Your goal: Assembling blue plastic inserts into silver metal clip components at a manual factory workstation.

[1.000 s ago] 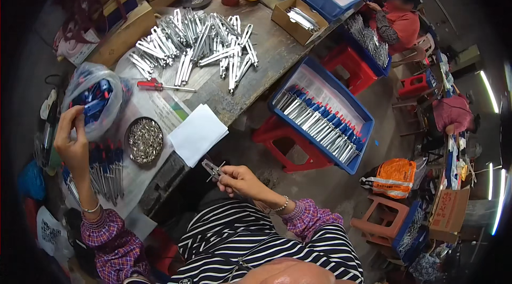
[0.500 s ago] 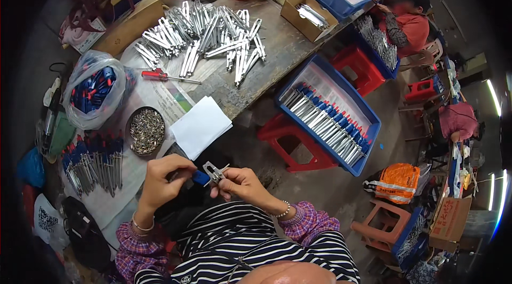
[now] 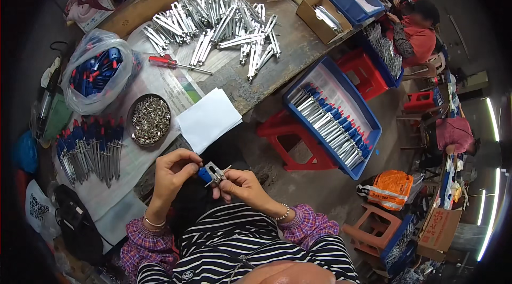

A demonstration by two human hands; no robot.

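In front of my striped top, my right hand [image 3: 246, 188] pinches a slotted metal piece [image 3: 215, 171] that has a thin rod sticking out to the right. A small blue plastic part [image 3: 204, 174] sits against the left end of this metal piece. The fingertips of my left hand [image 3: 173, 174] are closed at the blue part; exactly how they grip it is partly hidden. Left of my hands stands a round bowl of small metal rivets [image 3: 150, 120]. A stack of white paper [image 3: 209, 120] lies just beyond them.
A heap of slotted metal pieces [image 3: 213, 28] covers the far table, near a red screwdriver [image 3: 176, 64]. Blue-handled pieces lie at left [image 3: 90, 150] below a bag of blue parts [image 3: 96, 73]. A blue tray [image 3: 333, 118] rests on a red stool [image 3: 290, 142]. Another person [image 3: 418, 38] sits far right.
The metal piece has tilted and now lies closer against the blue part. My left fingers have shifted slightly right and up. The whole view has moved a little.
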